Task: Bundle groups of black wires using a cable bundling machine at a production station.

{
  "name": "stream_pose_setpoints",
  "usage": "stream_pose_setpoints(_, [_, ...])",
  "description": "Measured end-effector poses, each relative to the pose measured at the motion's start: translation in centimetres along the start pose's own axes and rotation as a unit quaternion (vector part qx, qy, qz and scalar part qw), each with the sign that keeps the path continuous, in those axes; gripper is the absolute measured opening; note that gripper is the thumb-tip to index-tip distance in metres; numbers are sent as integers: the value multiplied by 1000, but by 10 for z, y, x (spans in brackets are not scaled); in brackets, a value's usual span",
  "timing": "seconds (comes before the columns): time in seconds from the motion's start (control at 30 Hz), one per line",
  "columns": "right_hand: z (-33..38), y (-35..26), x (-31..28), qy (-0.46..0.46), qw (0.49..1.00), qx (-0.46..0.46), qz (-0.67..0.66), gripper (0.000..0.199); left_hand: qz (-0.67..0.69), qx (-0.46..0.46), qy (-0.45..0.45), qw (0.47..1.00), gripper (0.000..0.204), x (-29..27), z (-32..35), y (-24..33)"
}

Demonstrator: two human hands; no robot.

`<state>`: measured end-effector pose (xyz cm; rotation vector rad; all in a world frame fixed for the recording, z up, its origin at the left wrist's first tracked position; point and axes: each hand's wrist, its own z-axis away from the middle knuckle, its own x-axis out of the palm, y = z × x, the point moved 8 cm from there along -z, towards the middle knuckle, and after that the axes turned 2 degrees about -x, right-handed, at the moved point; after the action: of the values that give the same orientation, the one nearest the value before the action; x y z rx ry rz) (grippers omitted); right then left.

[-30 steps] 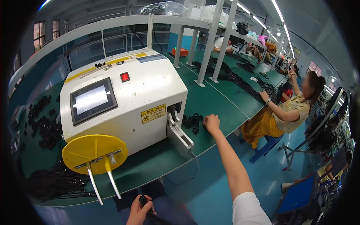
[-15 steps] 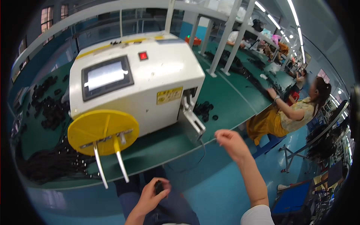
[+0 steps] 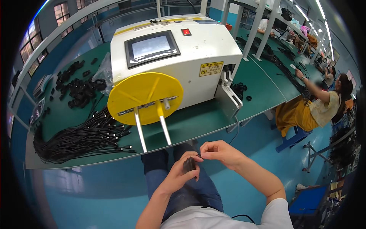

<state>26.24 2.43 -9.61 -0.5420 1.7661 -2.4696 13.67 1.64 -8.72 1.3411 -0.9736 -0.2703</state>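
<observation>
Over my lap, my left hand [image 3: 177, 174] is closed round a small black bundle [image 3: 189, 164] that looks like a coiled cable. My right hand [image 3: 218, 153] meets it from the right, thumb and forefinger pinched on a thin dark bit beside the bundle, probably the cable's end. Just beyond my hands stands a white winding machine [image 3: 187, 53] with a lit screen [image 3: 151, 46]. Its yellow disc [image 3: 142, 91] carries two metal prongs [image 3: 140, 129] with nothing wound on them. A metal bracket [image 3: 230, 100] sticks out at the machine's right end.
The green table [image 3: 202, 128] bears a heap of loose black cables [image 3: 82, 139] on the left, with black coils [image 3: 78, 86] behind. More coils [image 3: 239, 91] lie right of the machine. A seated co-worker [image 3: 316, 107] handles cables farther right. Shelf posts [image 3: 254, 32] rise behind.
My right hand has come in from the right to meet my left hand at the bundle. The view has shifted, so the machine appears higher and farther right.
</observation>
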Motion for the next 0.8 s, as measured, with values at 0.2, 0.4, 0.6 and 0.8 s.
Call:
stream_pose_setpoints(0.2, [-11,10,18,-7,993,-6,-120,12,-340,66,125,930,33,-16,10,24])
stream_pose_setpoints(0.4, [-16,18,40,-24,993,8,-118,17,-458,44,249,853,37,-39,19,25])
stream_pose_setpoints(0.6, [-5,-1,84,31,889,-292,351,25,-471,18,271,839,38,-70,24,3])
stream_pose_setpoints(0.8, [-10,2,83,34,901,-218,373,19,-314,34,304,899,38,-77,34,-11])
